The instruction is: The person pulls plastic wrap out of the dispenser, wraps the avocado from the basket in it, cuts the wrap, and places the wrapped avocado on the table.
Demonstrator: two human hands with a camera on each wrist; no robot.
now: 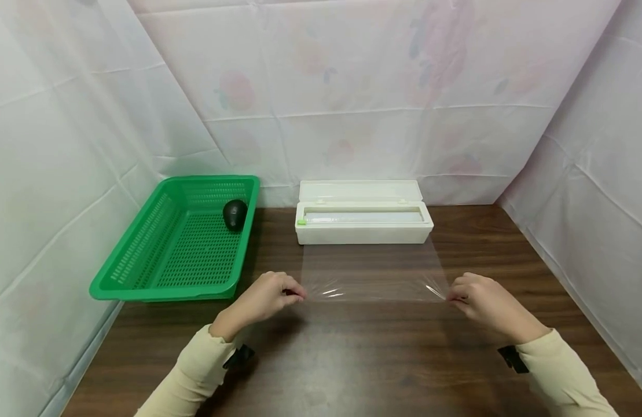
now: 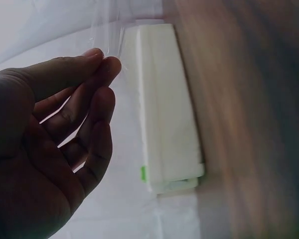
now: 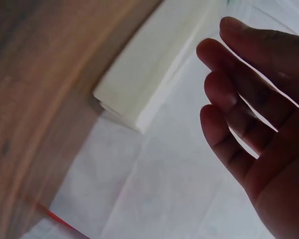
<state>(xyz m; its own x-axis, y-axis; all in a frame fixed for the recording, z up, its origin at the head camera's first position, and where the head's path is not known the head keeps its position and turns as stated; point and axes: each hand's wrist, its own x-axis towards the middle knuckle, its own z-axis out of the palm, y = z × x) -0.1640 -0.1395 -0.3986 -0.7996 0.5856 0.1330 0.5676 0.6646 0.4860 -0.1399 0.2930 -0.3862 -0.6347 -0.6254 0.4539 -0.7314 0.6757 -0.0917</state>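
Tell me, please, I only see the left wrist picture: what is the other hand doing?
Observer: The right hand holds the near right corner of the clear wrap.
Operator: Cool! Is anything to the left of the white box?
Observer: Yes, a green basket sits there.
Operator: Ooh, is there something in it?
Observer: One dark, roundish fruit, maybe an avocado, by the basket's right side.
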